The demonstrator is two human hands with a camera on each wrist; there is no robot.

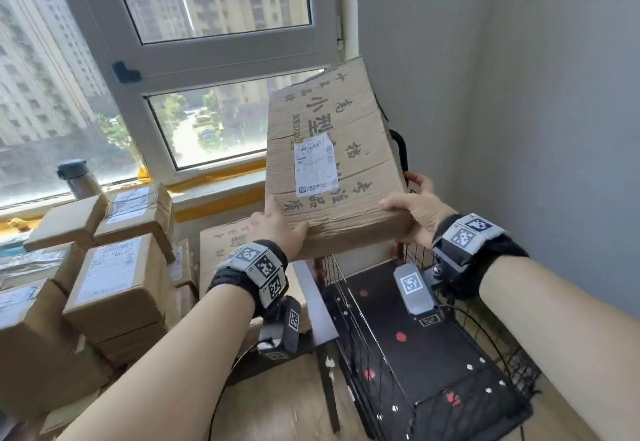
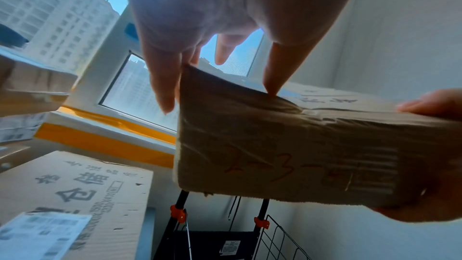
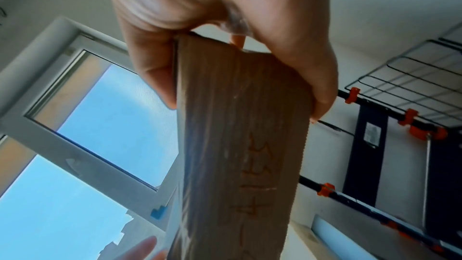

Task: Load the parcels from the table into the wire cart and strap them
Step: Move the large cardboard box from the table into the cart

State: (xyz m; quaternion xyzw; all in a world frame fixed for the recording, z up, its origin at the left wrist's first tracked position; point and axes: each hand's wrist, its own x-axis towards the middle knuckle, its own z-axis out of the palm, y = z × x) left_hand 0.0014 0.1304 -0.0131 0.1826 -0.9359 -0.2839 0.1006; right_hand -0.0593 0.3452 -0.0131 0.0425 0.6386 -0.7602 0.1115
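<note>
A large flat cardboard parcel (image 1: pixel 332 149) with black printed characters and a white label is held tilted in the air, above the wire cart (image 1: pixel 349 336). My left hand (image 1: pixel 280 225) holds its near left corner, thumb on the top edge and fingers along the left side (image 2: pixel 162 86). My right hand (image 1: pixel 412 205) grips the near right corner, thumb on one face and fingers on the other. The left wrist view shows the parcel's (image 2: pixel 287 155) near side with red handwriting. The cart's black floor holds no parcels.
Several smaller taped parcels (image 1: pixel 114 284) are stacked on the table at the left. A second large flat box (image 1: pixel 225 243) lies beside them. A flask (image 1: pixel 78 179) stands on the windowsill. The grey wall (image 1: pixel 519 94) runs close along the cart's right side, and the black cart handle (image 1: pixel 400 149) rises behind the parcel.
</note>
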